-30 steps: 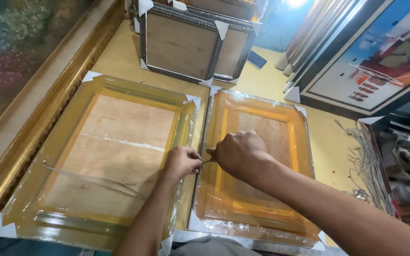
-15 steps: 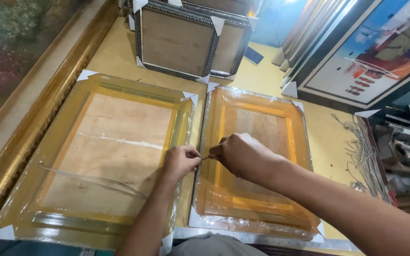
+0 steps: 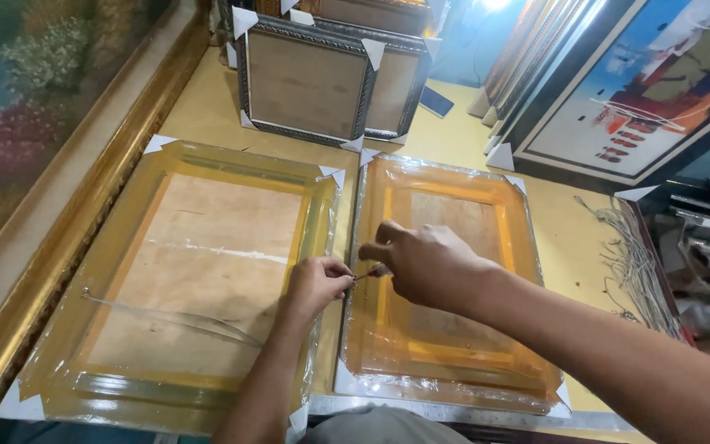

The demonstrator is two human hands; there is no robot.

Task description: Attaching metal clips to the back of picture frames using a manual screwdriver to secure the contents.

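- A steel ruler [image 3: 454,411] is seen nearest, lying along the near edge of the yellow table [image 3: 207,107], partly under the right-hand frame.
- The left hand [image 3: 315,284] is laid over the right rail of the large picture frame wrapped in yellowish clear plastic film [image 3: 182,279], its fingers pinched shut on something small and thin; what it is cannot be told.
- The right hand [image 3: 425,263] is held just beside it, touching at the fingertips, its fingers clenched around the same small item above the gap between the two frames.
- The smaller orange-tinted film-wrapped picture frame [image 3: 445,288] lies face down just right of the large one, white cardboard corner guards showing on both.
- The step in hand is judged to be fine work on the wrapping at the seam where the frames meet; a steady pinch and a short, controlled pull appear to be called for next.
- Farther off, two dark ornate picture frames [image 3: 314,82] are propped upright.
- A bundle of grey wires [image 3: 634,263] lies to the right.
- A colourful abstract painting [image 3: 667,90] leans beyond.
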